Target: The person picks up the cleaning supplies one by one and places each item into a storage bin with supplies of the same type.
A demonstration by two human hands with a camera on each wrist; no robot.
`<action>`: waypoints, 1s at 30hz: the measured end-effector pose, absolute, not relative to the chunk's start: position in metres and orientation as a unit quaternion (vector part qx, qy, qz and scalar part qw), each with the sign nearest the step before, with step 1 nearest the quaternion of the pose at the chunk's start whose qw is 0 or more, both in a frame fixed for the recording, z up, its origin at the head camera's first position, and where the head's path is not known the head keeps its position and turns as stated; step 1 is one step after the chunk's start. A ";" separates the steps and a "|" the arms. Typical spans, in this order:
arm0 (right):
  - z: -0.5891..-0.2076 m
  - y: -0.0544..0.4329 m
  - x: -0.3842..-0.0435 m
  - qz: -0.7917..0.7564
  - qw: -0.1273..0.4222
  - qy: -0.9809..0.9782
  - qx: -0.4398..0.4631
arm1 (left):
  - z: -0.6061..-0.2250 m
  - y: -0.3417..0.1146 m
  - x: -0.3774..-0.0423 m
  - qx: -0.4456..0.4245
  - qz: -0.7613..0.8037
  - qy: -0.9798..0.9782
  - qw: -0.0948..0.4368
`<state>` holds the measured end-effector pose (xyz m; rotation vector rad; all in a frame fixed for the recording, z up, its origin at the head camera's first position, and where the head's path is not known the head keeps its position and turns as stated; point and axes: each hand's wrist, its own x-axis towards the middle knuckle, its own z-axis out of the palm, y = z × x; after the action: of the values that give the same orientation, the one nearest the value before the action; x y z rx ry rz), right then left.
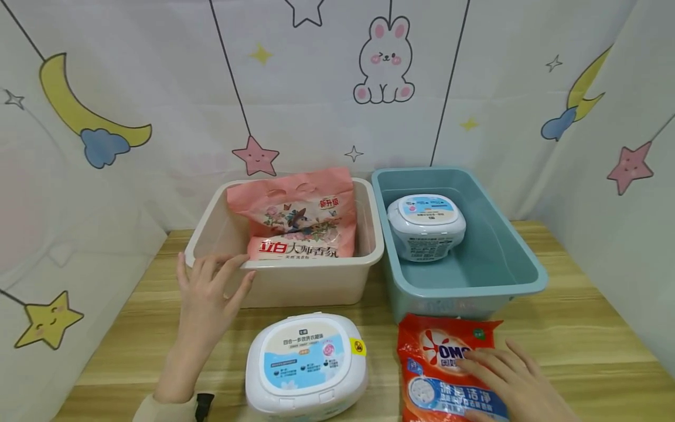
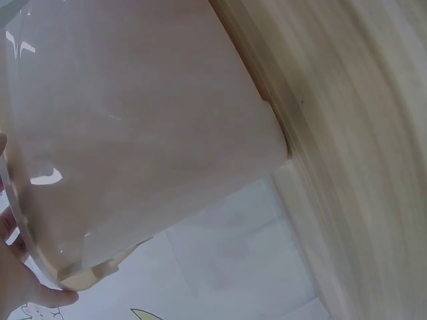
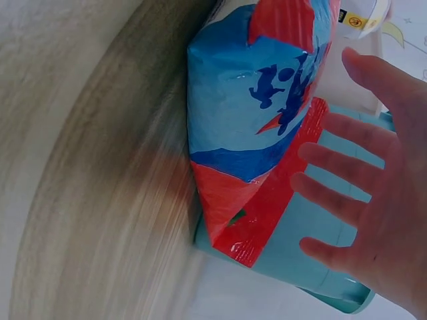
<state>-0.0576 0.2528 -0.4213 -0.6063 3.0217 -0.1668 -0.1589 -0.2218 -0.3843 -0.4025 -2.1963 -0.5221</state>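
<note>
My left hand [image 1: 208,290] rests its fingers on the front left rim of a cream plastic basin [image 1: 311,287]. In the left wrist view, fingertips lie along that basin's rim. A pink bag of laundry powder [image 1: 300,220] leans upright inside it. My right hand [image 1: 508,378] hovers over a red OMO laundry powder bag [image 1: 427,363], fingers spread. The right wrist view shows the palm and straight fingers beside the bag, not wrapped round it. Between the hands stands a white tub of laundry beads [image 1: 306,369], lid down.
A teal basin [image 1: 490,246] stands right of the cream one and holds a second white tub [image 1: 426,225] on its left side. The wooden table [image 1: 575,328] runs up to a printed curtain [image 1: 316,105] behind the basins.
</note>
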 end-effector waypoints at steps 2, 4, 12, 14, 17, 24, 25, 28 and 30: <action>-0.423 0.255 -0.058 -0.068 0.042 0.976 -0.200 | -0.384 -0.222 -0.159 -0.160 -0.205 -0.874 0.410; -0.425 0.257 -0.058 -0.079 0.049 0.974 -0.207 | -0.384 -0.221 -0.160 -0.161 -0.201 -0.873 0.414; -0.433 0.260 -0.057 -0.073 0.037 0.967 -0.243 | -0.385 -0.219 -0.161 -0.168 -0.207 -0.862 0.432; -0.432 0.259 -0.057 -0.076 0.050 0.967 -0.237 | -0.385 -0.219 -0.161 -0.167 -0.207 -0.861 0.433; -0.429 0.256 -0.059 -0.068 0.077 0.967 -0.232 | -0.385 -0.219 -0.161 -0.166 -0.207 -0.861 0.433; -0.429 0.256 -0.064 -0.089 0.168 0.955 -0.228 | -0.385 -0.219 -0.160 -0.160 -0.205 -0.866 0.427; -0.429 0.256 -0.064 -0.089 0.174 0.953 -0.230 | -0.385 -0.220 -0.160 -0.160 -0.205 -0.867 0.426; -0.431 0.256 -0.065 -0.075 0.178 0.952 -0.238 | -0.385 -0.220 -0.159 -0.158 -0.204 -0.868 0.425; -0.432 0.255 -0.065 -0.068 0.174 0.951 -0.244 | -0.385 -0.220 -0.159 -0.157 -0.204 -0.868 0.426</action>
<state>-0.0652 0.2550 -0.4321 -0.6930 2.6967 -0.1936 -0.1590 -0.2197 -0.3852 -0.3914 -2.1687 -0.5096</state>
